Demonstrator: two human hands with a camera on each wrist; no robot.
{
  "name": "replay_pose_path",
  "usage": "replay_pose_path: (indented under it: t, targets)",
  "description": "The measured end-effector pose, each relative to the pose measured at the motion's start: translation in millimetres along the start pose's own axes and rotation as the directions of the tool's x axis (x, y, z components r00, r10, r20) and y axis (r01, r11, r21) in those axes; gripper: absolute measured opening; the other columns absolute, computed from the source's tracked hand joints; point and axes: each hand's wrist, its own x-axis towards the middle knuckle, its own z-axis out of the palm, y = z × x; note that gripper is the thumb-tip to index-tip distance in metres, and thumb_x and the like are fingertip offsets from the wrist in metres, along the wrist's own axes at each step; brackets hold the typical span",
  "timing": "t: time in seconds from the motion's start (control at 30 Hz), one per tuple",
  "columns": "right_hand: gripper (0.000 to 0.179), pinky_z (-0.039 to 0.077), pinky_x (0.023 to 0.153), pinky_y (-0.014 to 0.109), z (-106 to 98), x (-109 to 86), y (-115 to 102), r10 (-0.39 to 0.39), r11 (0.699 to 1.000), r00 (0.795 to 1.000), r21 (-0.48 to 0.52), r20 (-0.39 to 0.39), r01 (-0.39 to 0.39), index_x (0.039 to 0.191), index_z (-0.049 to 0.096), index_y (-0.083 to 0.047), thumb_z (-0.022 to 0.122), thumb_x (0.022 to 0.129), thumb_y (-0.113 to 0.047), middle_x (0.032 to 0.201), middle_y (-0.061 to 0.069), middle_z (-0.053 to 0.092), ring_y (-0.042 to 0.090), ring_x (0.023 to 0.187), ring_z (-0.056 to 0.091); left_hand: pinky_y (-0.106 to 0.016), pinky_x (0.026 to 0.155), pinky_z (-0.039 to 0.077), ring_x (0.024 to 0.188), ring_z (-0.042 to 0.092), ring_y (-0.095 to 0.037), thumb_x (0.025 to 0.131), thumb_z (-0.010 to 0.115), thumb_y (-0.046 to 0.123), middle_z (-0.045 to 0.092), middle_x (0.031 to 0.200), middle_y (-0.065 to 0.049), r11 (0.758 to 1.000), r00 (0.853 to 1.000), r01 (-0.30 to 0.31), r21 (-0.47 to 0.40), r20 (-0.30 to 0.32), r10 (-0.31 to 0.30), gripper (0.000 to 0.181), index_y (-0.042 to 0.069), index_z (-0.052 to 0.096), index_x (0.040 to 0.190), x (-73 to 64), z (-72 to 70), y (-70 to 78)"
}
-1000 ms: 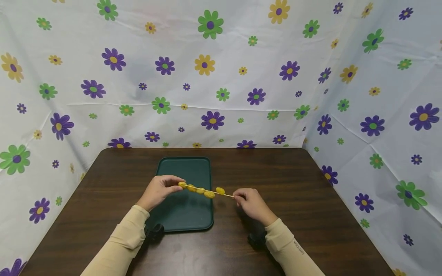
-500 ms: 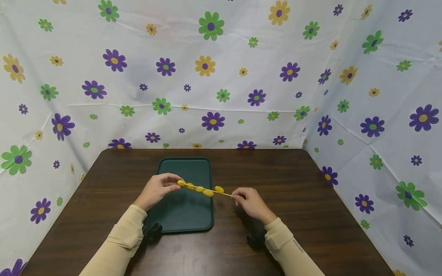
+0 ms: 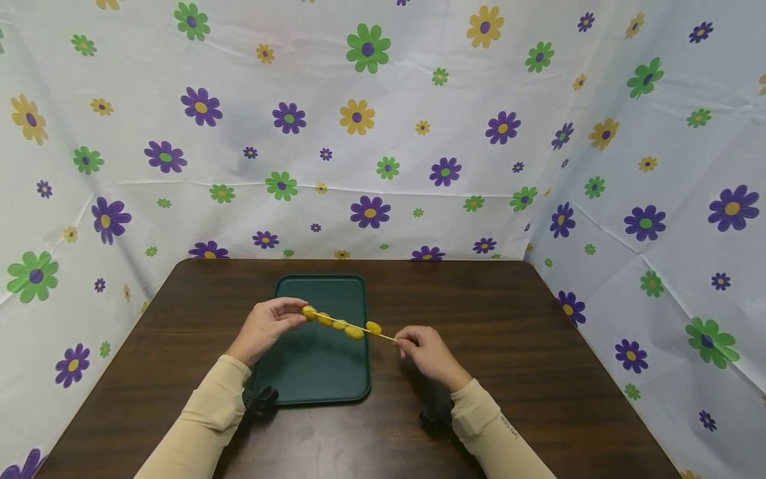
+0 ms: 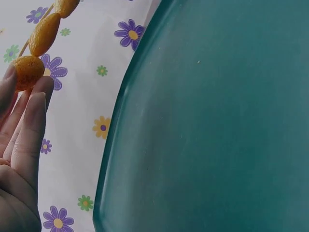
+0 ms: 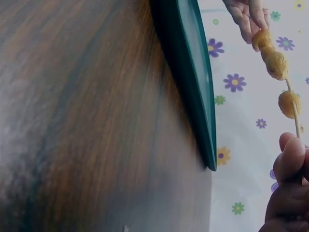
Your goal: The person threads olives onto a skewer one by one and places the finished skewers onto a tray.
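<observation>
Several yellow, oval, slightly wrinkled pieces (image 3: 354, 331) are threaded on a thin wooden skewer (image 3: 385, 337), held above the dark green tray (image 3: 317, 382). My left hand (image 3: 263, 329) pinches the endmost piece (image 4: 28, 73) between thumb and fingertips, and its fingers hide the skewer's tip in the head view. With thumb and fingers, my right hand (image 3: 429, 354) grips the bare end of the skewer at the other side. In the right wrist view, the piece closest to that hand (image 5: 289, 104) sits a little apart from the others. The skewer slopes down toward the right hand.
The tray lies on a brown wood-grain table (image 3: 479, 299), left of its middle. A white cloth (image 3: 383, 140) printed with flowers hangs behind and at both sides. A black wrist camera (image 3: 260, 401) is strapped to the left wrist, another black camera (image 3: 437, 416) to the right.
Both hands have shifted slightly left together with the skewer. The left hand has also risen a little, so the skewer slopes somewhat more. The grip of each hand looks the same.
</observation>
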Motion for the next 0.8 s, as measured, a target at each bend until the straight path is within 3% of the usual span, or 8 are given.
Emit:
replay_pose_path:
  t: [0.1,0.3,0.43,0.8]
  targets:
    - [0.013,0.043,0.067,0.026,1,1.1,-2,-0.002,1.0,1.0,0.016,-0.006,0.002,0.097,0.07,0.004,0.061,0.101,-0.005,0.072,0.003,0.062,0.013,0.071,0.053,-0.027,0.086,0.058,0.106,0.071,-0.032,0.093,0.074,0.01,0.069,0.121,-0.022,1.0,1.0,0.001,-0.013,-0.002,-0.001,0.037,-0.003,0.066,0.126,-0.5,-2.2,0.3]
    - [0.013,0.042,0.066,0.026,4,3.1,-4,0.025,0.998,0.999,0.057,-0.031,-0.024,0.096,0.07,0.004,0.062,0.1,-0.004,0.072,0.004,0.062,0.013,0.071,0.052,-0.026,0.087,0.057,0.108,0.071,-0.023,0.095,0.073,0.014,0.066,0.128,-0.023,1.0,1.0,-0.003,-0.02,-0.009,0.003,0.042,-0.002,0.062,0.132,0.7,-6.5,-0.7]
    - [0.014,0.04,0.066,0.026,9,6.1,-6,0.055,0.994,0.998,0.095,-0.04,-0.051,0.096,0.07,0.005,0.062,0.1,-0.006,0.072,0.005,0.062,0.014,0.071,0.051,-0.028,0.088,0.057,0.11,0.07,-0.029,0.098,0.069,0.016,0.063,0.13,-0.028,1.0,1.0,-0.008,-0.015,-0.018,0.008,0.041,-0.004,0.06,0.133,-1.0,-12.8,-4.2]
    - [0.018,0.038,0.069,0.029,34,15.8,-17,0.193,0.953,0.981,0.236,0.003,-0.188,0.107,0.067,0.011,0.052,0.103,0.001,0.078,0.008,0.064,0.019,0.076,0.052,-0.023,0.082,0.057,0.106,0.07,-0.031,0.105,0.058,0.023,0.063,0.13,-0.028,0.991,0.998,-0.008,0.135,-0.056,0.016,0.042,-0.004,0.056,0.137,-21.3,-40.4,-15.0]
